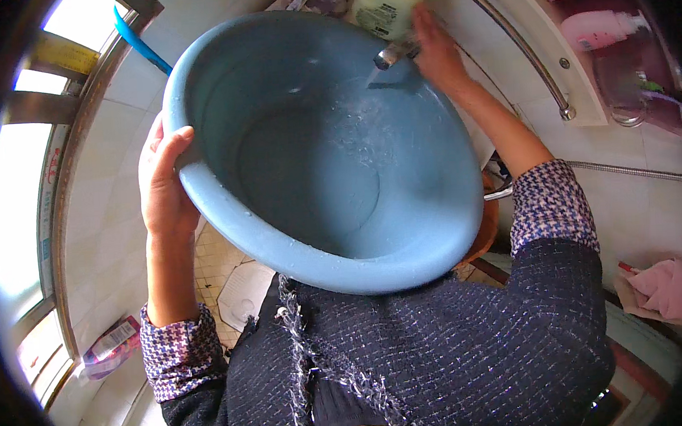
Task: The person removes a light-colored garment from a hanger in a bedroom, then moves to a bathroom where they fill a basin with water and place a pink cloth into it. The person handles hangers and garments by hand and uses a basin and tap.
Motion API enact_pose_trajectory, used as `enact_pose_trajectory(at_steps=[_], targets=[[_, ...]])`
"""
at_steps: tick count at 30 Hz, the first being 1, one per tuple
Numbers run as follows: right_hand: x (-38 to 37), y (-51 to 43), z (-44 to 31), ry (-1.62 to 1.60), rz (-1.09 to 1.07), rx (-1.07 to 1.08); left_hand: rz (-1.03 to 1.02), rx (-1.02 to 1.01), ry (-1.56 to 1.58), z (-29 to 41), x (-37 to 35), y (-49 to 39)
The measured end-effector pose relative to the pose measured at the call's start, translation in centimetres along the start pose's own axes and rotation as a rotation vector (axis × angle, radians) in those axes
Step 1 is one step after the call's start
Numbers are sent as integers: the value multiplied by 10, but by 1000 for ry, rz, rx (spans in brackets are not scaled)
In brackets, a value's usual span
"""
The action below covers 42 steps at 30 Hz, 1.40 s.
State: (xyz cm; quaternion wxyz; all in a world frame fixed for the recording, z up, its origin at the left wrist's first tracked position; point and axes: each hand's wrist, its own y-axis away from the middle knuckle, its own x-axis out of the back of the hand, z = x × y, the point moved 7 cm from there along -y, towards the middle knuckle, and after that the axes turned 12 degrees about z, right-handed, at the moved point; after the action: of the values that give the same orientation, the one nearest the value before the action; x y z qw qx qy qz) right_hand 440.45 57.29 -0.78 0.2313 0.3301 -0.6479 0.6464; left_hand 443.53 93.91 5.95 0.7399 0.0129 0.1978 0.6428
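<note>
A large blue plastic basin (315,266) is tilted in front of my torso. My left hand (168,170) grips its left rim, thumb on top and fingers underneath. Water runs from a metal tap (389,56) into the basin and splashes on its inner wall, with shallow water (365,130) in the bottom. Slightly blurred, my right hand (439,51) is at the tap beyond the right rim, fingers extended. Whether it grips the tap's handle cannot be made out. Just behind the tap stands a pale yellow-green plastic bottle (385,11) with printing, close to my right fingertips.
A metal rail (517,47) and a shelf with a pink bottle (600,30) line the right wall. Below the rail runs a metal hose (628,170). A blue handle (138,41) sticks up behind the basin's left rim. A white ceramic squat toilet (244,293) is in the tiled floor.
</note>
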Motion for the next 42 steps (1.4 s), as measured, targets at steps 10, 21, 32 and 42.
enact_pose_trajectory(at_steps=[10, 21, 32, 42], targets=[[-107, 156, -80, -475, -511, 182, 97, 42, -8, -4, 15, 5], [-118, 62, -348, -1635, -911, -458, 188, -50, 113, 9, 40, 1], [-113, 124, -5, -394, -1058, -415, 99, -423, -209, 20, 67, -6], [-126, 208, -46, -1166, -833, -1513, -240, -839, -1015, 69, 91, -70]])
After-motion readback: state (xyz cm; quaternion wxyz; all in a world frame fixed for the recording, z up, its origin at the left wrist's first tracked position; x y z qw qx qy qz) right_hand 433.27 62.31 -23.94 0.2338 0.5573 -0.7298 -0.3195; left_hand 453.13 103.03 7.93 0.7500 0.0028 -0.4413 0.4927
